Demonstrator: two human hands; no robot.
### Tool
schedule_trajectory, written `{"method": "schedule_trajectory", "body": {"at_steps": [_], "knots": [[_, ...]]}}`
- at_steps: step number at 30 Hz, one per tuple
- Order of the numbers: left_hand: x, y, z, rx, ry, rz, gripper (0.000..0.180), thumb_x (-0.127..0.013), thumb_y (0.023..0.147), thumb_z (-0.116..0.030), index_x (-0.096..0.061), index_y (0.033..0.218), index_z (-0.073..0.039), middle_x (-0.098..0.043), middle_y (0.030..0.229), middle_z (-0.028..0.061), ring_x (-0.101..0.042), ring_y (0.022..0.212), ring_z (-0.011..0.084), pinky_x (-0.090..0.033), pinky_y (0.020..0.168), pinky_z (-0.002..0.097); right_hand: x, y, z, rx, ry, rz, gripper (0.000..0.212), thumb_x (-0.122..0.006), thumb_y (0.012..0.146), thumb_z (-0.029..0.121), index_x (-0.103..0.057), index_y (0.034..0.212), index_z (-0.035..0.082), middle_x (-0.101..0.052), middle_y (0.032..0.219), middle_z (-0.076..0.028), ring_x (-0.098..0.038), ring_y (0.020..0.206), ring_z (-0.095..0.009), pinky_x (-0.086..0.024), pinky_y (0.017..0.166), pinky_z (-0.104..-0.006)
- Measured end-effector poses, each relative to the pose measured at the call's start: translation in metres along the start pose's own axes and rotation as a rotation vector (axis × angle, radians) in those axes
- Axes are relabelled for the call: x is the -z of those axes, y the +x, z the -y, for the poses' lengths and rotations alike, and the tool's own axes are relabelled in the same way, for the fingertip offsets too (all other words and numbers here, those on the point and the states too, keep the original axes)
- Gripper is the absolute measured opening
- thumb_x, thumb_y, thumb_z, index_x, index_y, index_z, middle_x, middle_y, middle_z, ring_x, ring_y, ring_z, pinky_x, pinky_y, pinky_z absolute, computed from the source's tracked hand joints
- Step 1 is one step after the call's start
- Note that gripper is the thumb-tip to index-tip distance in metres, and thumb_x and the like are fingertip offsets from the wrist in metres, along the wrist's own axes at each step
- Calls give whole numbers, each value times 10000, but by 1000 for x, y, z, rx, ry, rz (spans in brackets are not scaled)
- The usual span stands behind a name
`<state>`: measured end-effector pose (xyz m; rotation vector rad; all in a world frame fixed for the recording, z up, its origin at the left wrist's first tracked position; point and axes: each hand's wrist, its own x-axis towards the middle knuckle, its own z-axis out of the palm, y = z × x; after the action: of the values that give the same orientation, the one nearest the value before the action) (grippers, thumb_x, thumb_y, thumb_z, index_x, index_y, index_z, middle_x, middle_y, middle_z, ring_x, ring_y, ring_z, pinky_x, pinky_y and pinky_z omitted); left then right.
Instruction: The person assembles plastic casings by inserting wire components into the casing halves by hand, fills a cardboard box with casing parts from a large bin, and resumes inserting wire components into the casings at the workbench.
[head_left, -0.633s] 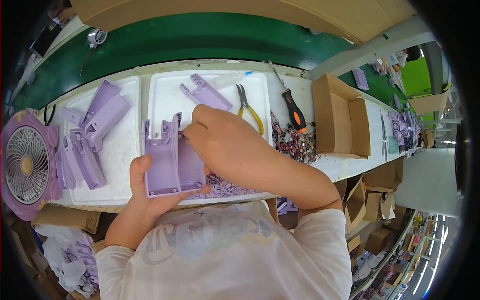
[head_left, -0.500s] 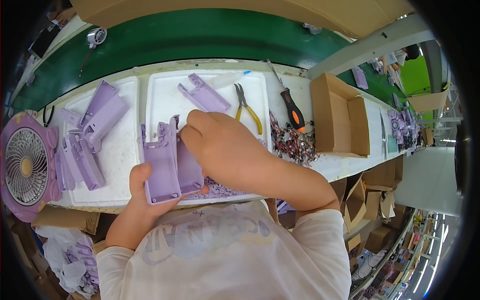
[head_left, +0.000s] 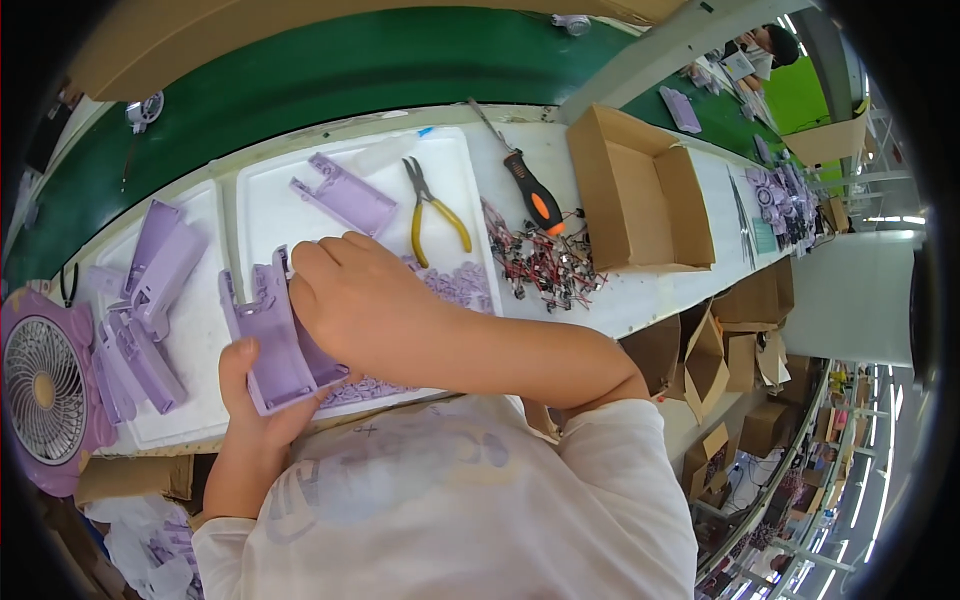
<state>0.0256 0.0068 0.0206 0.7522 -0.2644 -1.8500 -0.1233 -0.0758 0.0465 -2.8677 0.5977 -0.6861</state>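
At the far left edge sits a small lilac plastic desk fan with a round white grille, and just right of it a heap of lilac moulded plastic housing shells lies on a white foam tray. Next comes the piece in hand: a lilac rectangular plastic housing half with raised side walls, held tilted above the near edge of a second white foam tray. The left hand grips it from below, thumb pressed up along its outer face, while the right hand lies curled over its right side, fingers tucked against the inner wall; both hands are clamped on the same part and touch each other around it. Farther back on that tray lies another lilac housing piece, and beside it a pair of yellow-handled pliers. Right of the tray rests a screwdriver with a black and orange handle, near a tangle of red and black wired components. An open brown cardboard box stands at the right.
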Motion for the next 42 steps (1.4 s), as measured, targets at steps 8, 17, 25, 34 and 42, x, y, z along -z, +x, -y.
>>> {"method": "schedule_trajectory", "body": {"at_steps": [8, 17, 25, 34, 42], "knots": [[8, 4, -8, 72, -350, 319, 803, -620, 711, -392, -272, 1365, -82, -349, 1333, 190, -473, 1059, 383, -436, 829, 572, 53, -36, -25, -240, 56, -23, 161, -638, 680, 98, -600, 815, 20, -563, 805, -70, -558, 776, -254, -459, 670, -365], [17, -7, -14, 59, -358, 345, 839, -656, 719, -388, -242, 1382, -82, -307, 1361, 192, -482, 1022, 391, -424, 808, 551, 64, -125, -51, -950, 3, 27, 113, -618, 751, 87, -631, 796, -16, -580, 778, -139, -562, 735, -313, -448, 667, -373], [4, -4, -12, 98, -298, 335, 813, -649, 726, -381, -262, 1379, -91, -312, 1365, 182, -483, 979, 376, -437, 758, 527, 53, -128, -54, -864, 146, -206, 101, -632, 745, 28, -639, 830, -26, -566, 804, -95, -544, 654, -188, -429, 576, -275], [2, -6, -9, 124, -297, 257, 851, -661, 701, -390, -251, 1382, -84, -328, 1348, 190, -500, 955, 376, -443, 755, 540, 60, -132, -65, -1014, 473, -445, 76, -601, 835, 61, -624, 856, -9, -533, 777, -16, -479, 631, -70, -356, 558, -189], [-5, 9, 4, 228, -233, 306, 849, -664, 661, -399, -289, 1350, -75, -376, 1289, 221, -528, 929, 387, -479, 727, 540, 62, -106, -43, -947, 1308, -468, 70, -523, 870, 32, -554, 902, -21, -611, 963, -181, -627, 694, -191, -508, 606, -276]]}}
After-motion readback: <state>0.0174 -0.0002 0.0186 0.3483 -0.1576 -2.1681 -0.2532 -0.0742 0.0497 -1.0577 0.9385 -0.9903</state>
